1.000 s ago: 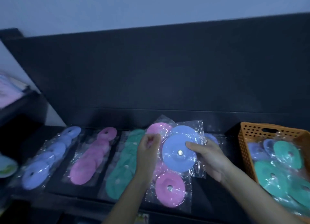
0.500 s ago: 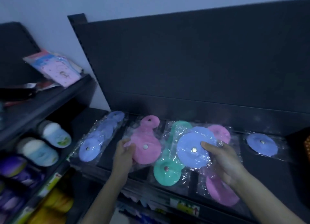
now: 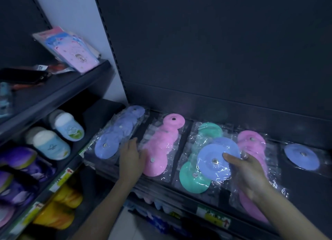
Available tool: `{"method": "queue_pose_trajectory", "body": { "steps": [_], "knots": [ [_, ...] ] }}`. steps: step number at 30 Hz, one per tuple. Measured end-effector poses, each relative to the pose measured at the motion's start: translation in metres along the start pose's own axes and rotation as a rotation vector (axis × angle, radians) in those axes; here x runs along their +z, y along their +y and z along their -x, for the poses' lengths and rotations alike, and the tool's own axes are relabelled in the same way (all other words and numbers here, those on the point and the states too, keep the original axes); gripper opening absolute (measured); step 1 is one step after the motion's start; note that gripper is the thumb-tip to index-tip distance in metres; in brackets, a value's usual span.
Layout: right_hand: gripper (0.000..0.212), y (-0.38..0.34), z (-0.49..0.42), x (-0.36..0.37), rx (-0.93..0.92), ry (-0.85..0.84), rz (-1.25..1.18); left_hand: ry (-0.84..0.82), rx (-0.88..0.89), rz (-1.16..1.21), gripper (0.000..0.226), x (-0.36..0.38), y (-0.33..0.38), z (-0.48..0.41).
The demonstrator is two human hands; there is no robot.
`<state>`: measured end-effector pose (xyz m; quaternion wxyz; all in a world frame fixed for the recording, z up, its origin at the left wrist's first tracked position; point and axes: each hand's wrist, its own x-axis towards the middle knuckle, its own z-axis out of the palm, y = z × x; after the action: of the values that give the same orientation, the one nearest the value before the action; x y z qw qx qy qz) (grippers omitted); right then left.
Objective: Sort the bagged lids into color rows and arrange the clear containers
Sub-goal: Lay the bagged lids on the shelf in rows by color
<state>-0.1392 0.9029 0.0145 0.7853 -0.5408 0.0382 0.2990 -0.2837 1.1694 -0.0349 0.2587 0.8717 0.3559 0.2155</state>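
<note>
Sorting is the step in hand: one blue lid is held clear of the shelf, not yet laid on a row. All positions below are referenced to the green row [image 3: 195,175].

Well left of the green row lies the blue row [image 3: 118,133], judged to be the destination. The left hand [image 3: 132,157] rests between the blue row and the pink row [image 3: 159,146], which sits just left of the green row. Its fingers lie straight against the bag film and grip nothing. Over the middle of the green row hangs the blue bagged lid [image 3: 213,160], pinched at its right edge by the right hand [image 3: 248,175], thumb on top of the film. Just right of the green row lies a second pink row [image 3: 251,142], partly under that hand. Well right of the green row a lone blue lid [image 3: 302,156] lies flat on the shelf [image 3: 305,191].

Next move, as judged: carry the held lid left across the pink row and lay it on the blue row. The slick film calls for a firm pinch. The left hand should steady the row or move clear.

Half a second ago, the left hand was at the left edge of the front pink lid; it now sits nearer the blue row. The right hand keeps its pinch. The view has swung left, and the orange basket seen one second ago is out of view
</note>
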Motion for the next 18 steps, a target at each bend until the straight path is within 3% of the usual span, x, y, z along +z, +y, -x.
{"method": "queue_pose_trajectory", "body": {
  "steps": [2,4,7,11,14,18],
  "knots": [
    [0.027,0.001,-0.002,0.002,0.005,0.003,0.003,-0.066,0.174,-0.165,0.045,0.006,0.005,0.010],
    [0.027,0.002,-0.004,0.003,0.005,-0.001,0.026,-0.214,0.258,-0.359,0.060,0.015,0.003,0.015],
    [0.026,0.003,-0.008,0.004,0.004,0.007,0.086,-0.421,0.188,-0.402,0.091,0.020,-0.007,0.014],
    [0.023,0.005,-0.012,0.004,0.001,0.020,0.120,-0.494,0.221,-0.446,0.116,0.020,-0.010,0.013],
    [0.026,0.006,-0.014,0.005,0.011,0.032,0.128,-0.500,0.202,-0.438,0.109,0.020,-0.010,0.006],
    [0.025,0.003,-0.013,0.004,0.004,0.019,0.123,-0.512,0.185,-0.390,0.074,0.022,-0.009,-0.001]
  ]
}}
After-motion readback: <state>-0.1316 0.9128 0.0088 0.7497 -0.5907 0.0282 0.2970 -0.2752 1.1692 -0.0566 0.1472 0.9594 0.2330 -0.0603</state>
